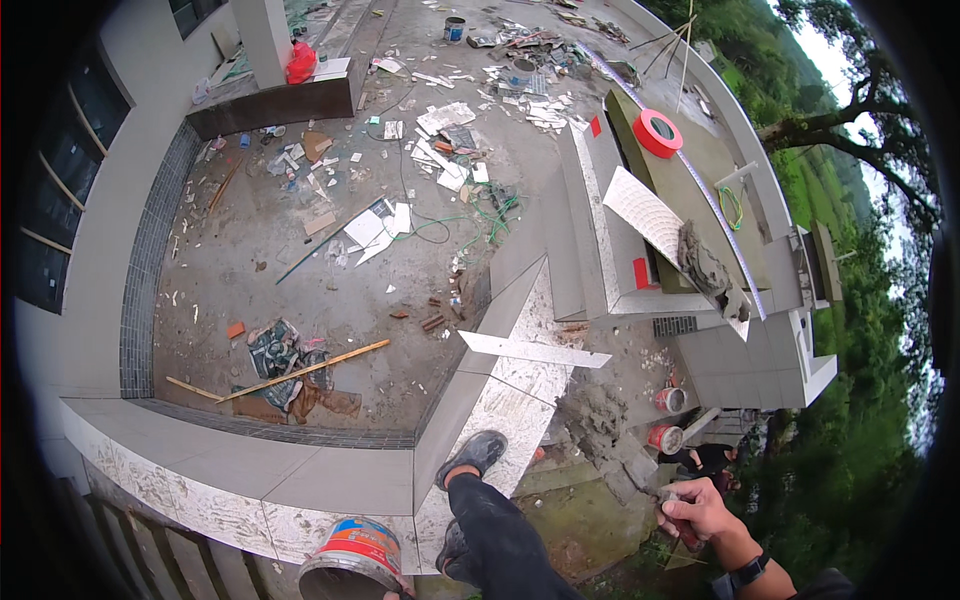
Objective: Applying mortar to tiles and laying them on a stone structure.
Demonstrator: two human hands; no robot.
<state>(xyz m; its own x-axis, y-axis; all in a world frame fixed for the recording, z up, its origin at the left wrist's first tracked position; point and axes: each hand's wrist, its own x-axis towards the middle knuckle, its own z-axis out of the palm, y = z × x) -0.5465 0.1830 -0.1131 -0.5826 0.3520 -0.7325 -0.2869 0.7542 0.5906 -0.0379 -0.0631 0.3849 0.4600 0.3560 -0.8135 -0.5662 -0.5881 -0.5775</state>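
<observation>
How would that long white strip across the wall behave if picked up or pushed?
The strip looks stiff, since it lies straight with no visible sag. Being long and narrow, it may be brittle. One end seems to jut past the wall, so pressing there might tip it.

Room for the right hand (700, 512) to pass is left above the mortar (597, 408), while the far way is obstructed by two small buckets (657, 438) and the left by the person's leg (505, 535).
</observation>
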